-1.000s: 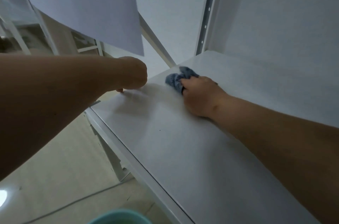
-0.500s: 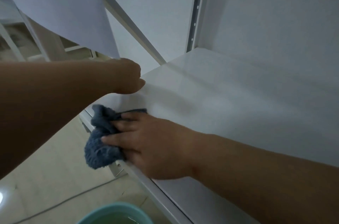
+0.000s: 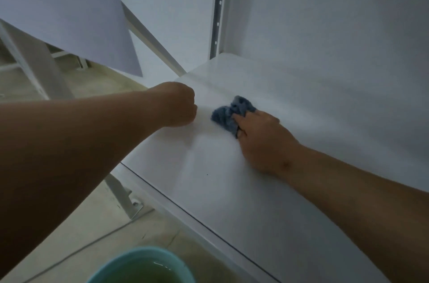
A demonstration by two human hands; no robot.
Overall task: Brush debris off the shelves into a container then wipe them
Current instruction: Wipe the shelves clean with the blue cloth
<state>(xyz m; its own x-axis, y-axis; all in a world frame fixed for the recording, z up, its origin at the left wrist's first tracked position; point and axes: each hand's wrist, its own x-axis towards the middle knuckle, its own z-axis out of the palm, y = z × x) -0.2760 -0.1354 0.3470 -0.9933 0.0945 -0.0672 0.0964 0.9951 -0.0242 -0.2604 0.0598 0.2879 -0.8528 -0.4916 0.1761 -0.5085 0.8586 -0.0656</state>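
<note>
Shelf (image 3: pixel 232 190) white, runs from the bottom right up to the back corner by a slotted metal upright (image 3: pixel 218 15). Blue cloth (image 3: pixel 228 115) bunched up, lying on the shelf toward its far end, between the two hands. Right hand (image 3: pixel 262 141) palm down on the shelf, fingers curled onto the near side of the cloth, gripping and pressing it against the surface. Left hand (image 3: pixel 180 105) just beside the cloth, at the shelf's left edge, fingers curled under in a fist; cannot tell whether it grips the edge or only rests there, nothing seen in it. One tiny dark speck (image 3: pixel 207 174) on the shelf near the front edge, well apart from the cloth. Teal basin (image 3: pixel 111 268) with liquid in it sits on the floor (image 3: pixel 69 248) below the front edge, bottom of view. White panel (image 3: pixel 65 8) overhead at upper left. White bracket foot (image 3: pixel 130 203) on the floor under the shelf.
</note>
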